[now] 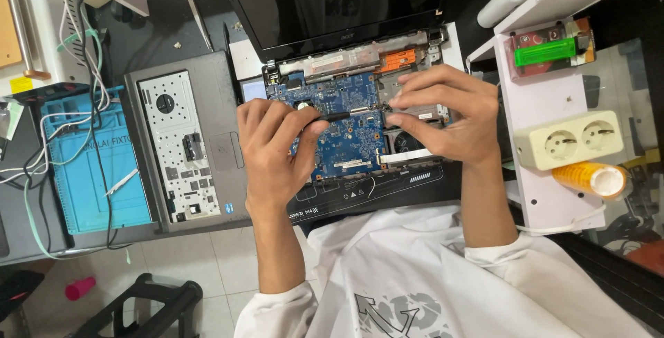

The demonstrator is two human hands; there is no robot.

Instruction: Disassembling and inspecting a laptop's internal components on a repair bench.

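Here, the left hand (273,148) grips a black screwdriver (337,116) over the blue laptop motherboard (353,134); at three o'clock, the right hand (443,113) pinches its tip.

I look down on an opened laptop (360,75), its blue motherboard (353,130) exposed. My left hand (273,148) grips a black tool (335,116) over the board; my right hand (446,113) pinches near its tip. The removed grey palmrest cover (183,148) lies to the left.
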